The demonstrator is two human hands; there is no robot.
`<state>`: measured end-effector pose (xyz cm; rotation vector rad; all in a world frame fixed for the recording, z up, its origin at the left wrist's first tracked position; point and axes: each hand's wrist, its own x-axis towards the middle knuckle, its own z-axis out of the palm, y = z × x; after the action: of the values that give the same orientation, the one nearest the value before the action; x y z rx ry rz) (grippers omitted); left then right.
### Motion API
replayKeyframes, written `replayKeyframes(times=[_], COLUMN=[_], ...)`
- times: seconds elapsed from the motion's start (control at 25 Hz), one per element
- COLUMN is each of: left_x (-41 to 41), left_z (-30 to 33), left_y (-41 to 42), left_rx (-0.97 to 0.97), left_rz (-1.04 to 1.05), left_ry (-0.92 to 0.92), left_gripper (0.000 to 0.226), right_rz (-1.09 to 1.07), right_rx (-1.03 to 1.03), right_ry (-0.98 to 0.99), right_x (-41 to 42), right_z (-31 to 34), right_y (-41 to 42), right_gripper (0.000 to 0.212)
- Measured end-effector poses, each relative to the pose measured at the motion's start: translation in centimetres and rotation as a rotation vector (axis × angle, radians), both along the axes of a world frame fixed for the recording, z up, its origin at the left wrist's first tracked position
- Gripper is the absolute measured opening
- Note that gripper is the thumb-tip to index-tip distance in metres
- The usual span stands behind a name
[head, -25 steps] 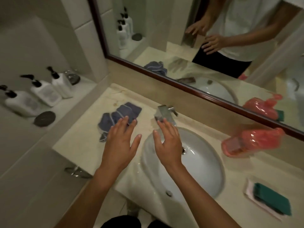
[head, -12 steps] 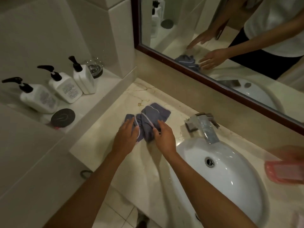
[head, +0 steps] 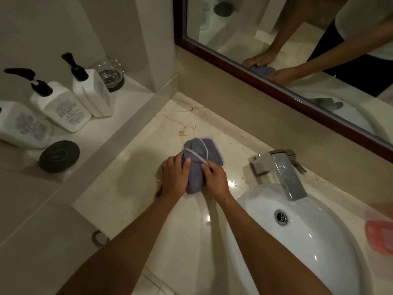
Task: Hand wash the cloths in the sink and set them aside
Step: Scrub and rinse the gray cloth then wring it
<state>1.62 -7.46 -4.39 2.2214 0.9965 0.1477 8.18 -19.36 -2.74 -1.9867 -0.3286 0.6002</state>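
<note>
Bare forearms, no sleeves, white tee in mirror refl.

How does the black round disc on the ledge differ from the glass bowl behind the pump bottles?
The black round disc is opaque and flat; the glass bowl is clear and taller. The disc sits nearest the camera, the bowl at the ledge's far end. Both are round.

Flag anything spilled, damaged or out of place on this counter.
Little stands out. Water drops lie on the counter beside the tap, and a small yellowish stain sits behind the grey cloths that both hands bunch up. The sink looks dry.
</note>
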Motion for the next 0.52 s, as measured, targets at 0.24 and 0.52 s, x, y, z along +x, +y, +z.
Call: replayKeyframes(times=[0.24,0.52], left_x=[-0.1,-0.3], left_z=[4.5,12.0], left_y=[-4.5,-11.7], left_rx=[-0.618,-0.551], left_rz=[0.11,-0.065], left_ry=[-0.434,-0.536], left_gripper=[0.032,0.018], right_rz=[-0.213,-0.369], right_rx=[0.373,0.391], right_ry=[0.355,0.18], right_x=[-1.9,-3.2], right_z=[4.3,11.2], right_y=[-2.6,-9.9], right_gripper=[0.043,0.016])
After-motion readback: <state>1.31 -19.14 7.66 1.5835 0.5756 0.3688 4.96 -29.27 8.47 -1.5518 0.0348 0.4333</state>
